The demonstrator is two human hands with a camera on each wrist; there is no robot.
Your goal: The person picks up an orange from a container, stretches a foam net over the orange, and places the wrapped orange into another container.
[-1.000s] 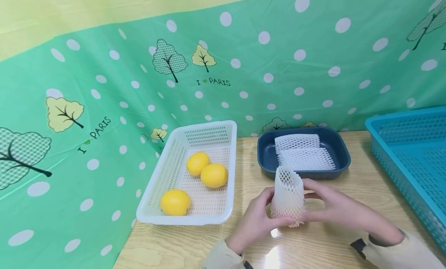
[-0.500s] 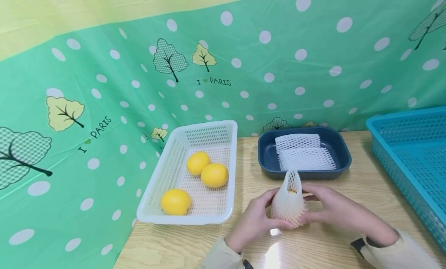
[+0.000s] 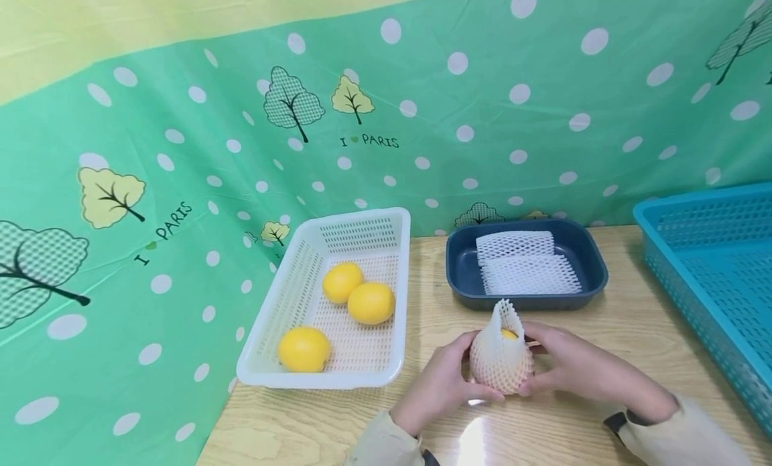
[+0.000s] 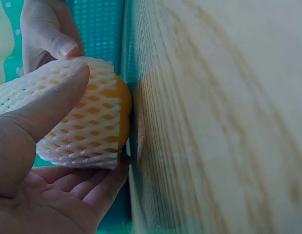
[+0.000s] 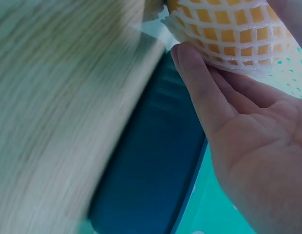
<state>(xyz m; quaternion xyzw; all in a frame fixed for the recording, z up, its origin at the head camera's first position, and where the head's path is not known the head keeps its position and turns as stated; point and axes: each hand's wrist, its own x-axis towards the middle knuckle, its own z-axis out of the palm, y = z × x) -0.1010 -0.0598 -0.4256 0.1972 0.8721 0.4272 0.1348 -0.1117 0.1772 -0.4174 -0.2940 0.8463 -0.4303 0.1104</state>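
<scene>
A white foam fruit net (image 3: 500, 365) wraps a yellow lemon (image 3: 509, 334) close over the table, its top end rising to a peak with a gap that shows the fruit. My left hand (image 3: 443, 382) grips the net from the left, thumb across its near side and fingers beneath, as the left wrist view shows. From the right, my right hand (image 3: 573, 365) holds the same net, thumb in front and fingers behind. In the left wrist view the lemon's bare end (image 4: 124, 114) pokes out past the lower edge of the net.
A white basket (image 3: 398, 359) on the left holds 3 more lemons (image 3: 304, 350). Behind the hands stands a dark blue tray (image 3: 591, 271) with flat foam nets (image 3: 531, 275) in it. A turquoise basket (image 3: 693, 285) is at the right. A green printed cloth (image 3: 374, 84) hangs behind.
The net, earlier a tall tube with a wide top, has slid down around the lemon, whose top now shows in the opening. Both hands stay about it, with the right thumb shifted slightly.
</scene>
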